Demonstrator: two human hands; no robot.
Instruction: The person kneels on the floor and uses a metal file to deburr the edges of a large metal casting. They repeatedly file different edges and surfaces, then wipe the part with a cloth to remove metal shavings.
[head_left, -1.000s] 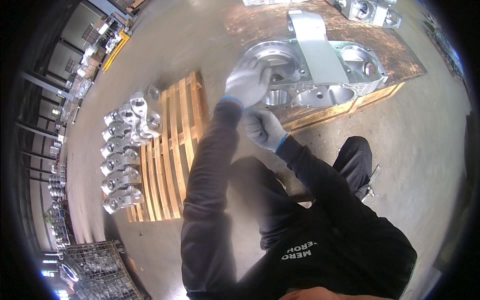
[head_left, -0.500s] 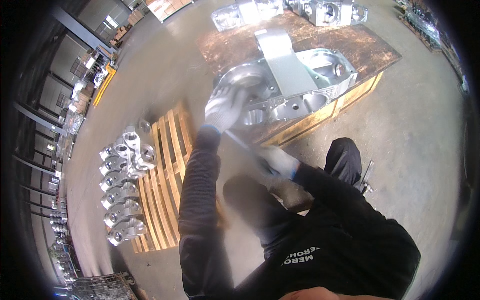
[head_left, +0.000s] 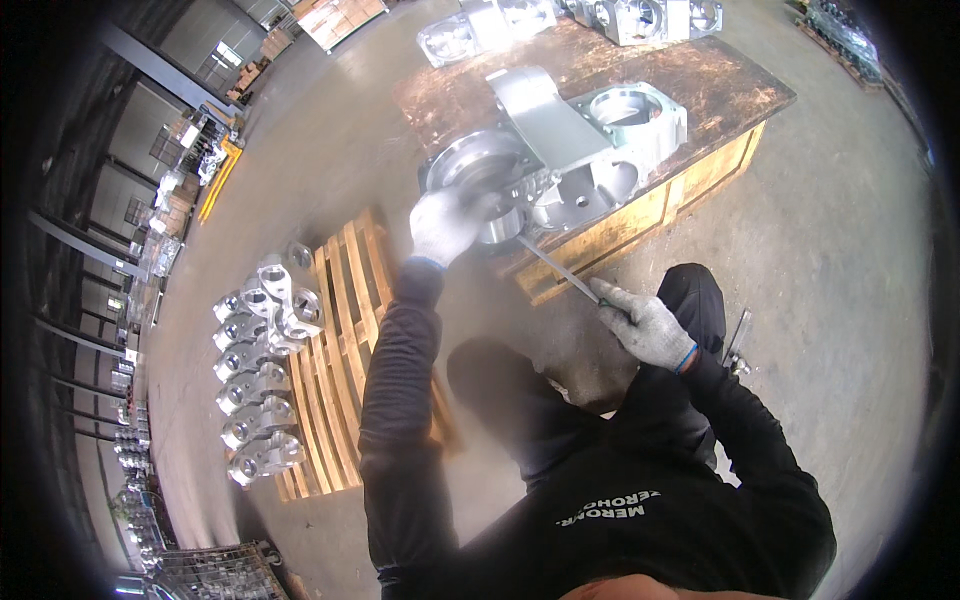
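A large silvery metal casting [head_left: 545, 120] with round bores and a raised flat arm lies on the brown wooden table. My left hand [head_left: 442, 226], in a whitish knitted glove, grips its near left edge; the fingertips are blurred. My right hand [head_left: 652, 328], gloved the same way, is closed round the dark handle of a long, slim file [head_left: 562, 268]. The file slants up to the left, and its far tip meets the casting beside the small near bore. Whether the tip goes inside the bore I cannot tell.
More castings [head_left: 650, 20] stand at the back of the wooden table [head_left: 735, 85]. To my left, a slatted pallet [head_left: 325, 410] bears a row of smaller castings [head_left: 258, 410]. My knees are close to the table's near side. Metal tools [head_left: 738, 345] lie right of my knee.
My right hand has drawn back to the right, and the file now reaches up to the casting. The casting has turned slightly on the table. My left hand remains at its left edge.
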